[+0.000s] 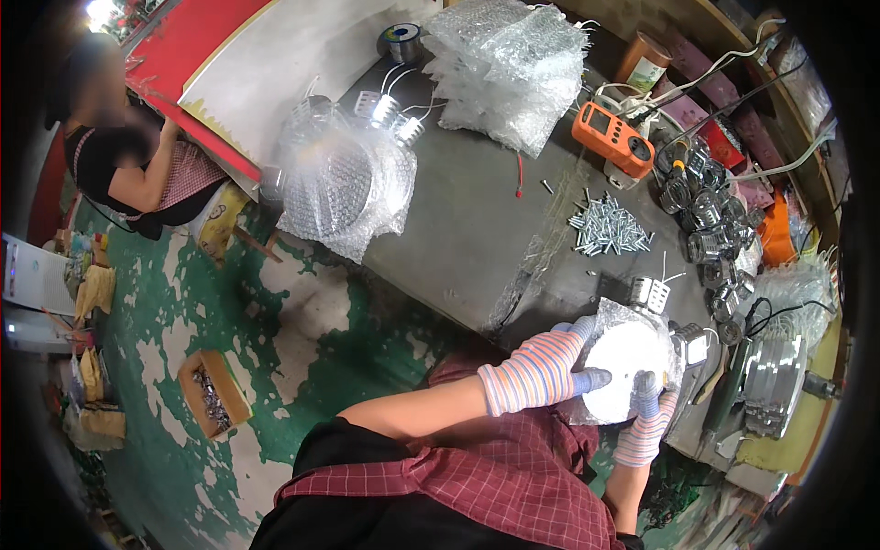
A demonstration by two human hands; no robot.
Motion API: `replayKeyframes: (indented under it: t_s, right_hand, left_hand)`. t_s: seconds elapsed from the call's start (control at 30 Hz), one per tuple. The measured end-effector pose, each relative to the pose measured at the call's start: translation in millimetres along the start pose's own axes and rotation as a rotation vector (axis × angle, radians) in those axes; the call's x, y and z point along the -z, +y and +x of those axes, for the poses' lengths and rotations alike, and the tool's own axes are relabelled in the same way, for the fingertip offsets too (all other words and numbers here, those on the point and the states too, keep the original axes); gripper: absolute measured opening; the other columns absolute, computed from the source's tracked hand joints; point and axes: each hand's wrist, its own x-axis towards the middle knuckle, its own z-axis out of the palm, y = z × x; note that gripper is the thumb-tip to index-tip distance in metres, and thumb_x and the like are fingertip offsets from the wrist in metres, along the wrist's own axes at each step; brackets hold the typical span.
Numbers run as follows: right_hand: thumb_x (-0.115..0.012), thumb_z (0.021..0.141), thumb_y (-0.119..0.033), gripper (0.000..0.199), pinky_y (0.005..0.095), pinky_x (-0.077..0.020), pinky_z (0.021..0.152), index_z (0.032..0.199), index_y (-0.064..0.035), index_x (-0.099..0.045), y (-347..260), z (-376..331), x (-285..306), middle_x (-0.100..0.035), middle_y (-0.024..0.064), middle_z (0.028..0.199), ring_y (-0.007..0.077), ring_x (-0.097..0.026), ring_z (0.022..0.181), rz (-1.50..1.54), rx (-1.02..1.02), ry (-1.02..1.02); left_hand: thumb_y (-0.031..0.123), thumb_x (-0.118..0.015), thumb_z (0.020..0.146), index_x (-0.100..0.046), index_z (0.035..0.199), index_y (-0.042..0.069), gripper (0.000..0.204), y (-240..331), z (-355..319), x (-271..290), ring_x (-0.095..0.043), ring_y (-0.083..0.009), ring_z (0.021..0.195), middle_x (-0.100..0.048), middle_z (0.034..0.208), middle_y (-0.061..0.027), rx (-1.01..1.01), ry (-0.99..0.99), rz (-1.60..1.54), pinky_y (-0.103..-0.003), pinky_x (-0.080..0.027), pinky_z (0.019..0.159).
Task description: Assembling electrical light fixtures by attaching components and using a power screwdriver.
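Both my hands wear striped knit gloves with grey-blue fingertips. They grip a round white disc (pixel 612 356), bright with glare, at the near right edge of the table, with clear bubble wrap around its rim. My left hand (pixel 541 371) lies along the disc's left side, its thumb over the face. My right hand (pixel 647 414) holds the near right edge, thumb on top and the other fingers hidden beneath. Just beyond the disc lies a slotted white metal cylinder with wires (pixel 653 293). A similar silvery cylinder (pixel 692 345) is close by on the right.
A pile of screws (pixel 610 227) lies mid-table, with an orange meter (pixel 610 137) behind it. Clear glass-like parts (pixel 704 215) line the right. Bubble-wrap bags (pixel 504 73) and a wrapped round item (pixel 344 188) sit farther left. Another person (pixel 137 165) sits far left; a parts box (pixel 215 394) is floored.
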Motion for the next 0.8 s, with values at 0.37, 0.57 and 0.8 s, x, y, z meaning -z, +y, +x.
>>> replayKeyframes:
  t_s: [0.37, 0.57, 0.8]
  right_hand:
    - [-0.079, 0.085, -0.021, 0.072, 0.0357, -0.0505, 0.097, 0.142, -0.0014, -0.041, -2, 1, 12, -0.057, 0.0137, 0.13, 0.0222, -0.059, 0.113, 0.024, -0.028, -0.018]
    - [-0.075, 0.084, -0.02, 0.069, 0.0352, -0.0462, 0.101, 0.142, 0.0006, -0.043, -15, 9, 41, -0.059, 0.01, 0.128, 0.0215, -0.058, 0.116, -0.202, -0.167, -0.094]
    - [-0.076, 0.084, -0.025, 0.086, 0.0405, -0.0381, 0.109, 0.153, -0.0027, -0.029, -35, 19, 54, -0.048, 0.0152, 0.141, 0.0263, -0.049, 0.126, -0.281, 0.192, -0.099]
  left_hand:
    - [0.005, -0.071, 0.087, -0.065, 0.112, 0.003, 0.026, -19, -84, 136, -0.059, -0.0311, 0.109, -0.062, 0.116, -0.0153, -0.164, 1.226, 0.664, -0.041, -0.047, 0.096]
    - [0.019, -0.066, 0.093, -0.062, 0.114, 0.002, 0.027, -15, -86, 104, -0.06, -0.0237, 0.1, -0.062, 0.108, -0.0109, -0.314, 0.935, 0.376, -0.036, -0.047, 0.094]
    - [0.023, -0.076, 0.086, -0.048, 0.136, 0.004, 0.06, -4, -39, -21, -0.06, -0.0315, 0.107, -0.056, 0.125, -0.0189, -0.169, 0.338, -0.198, -0.04, -0.051, 0.09]
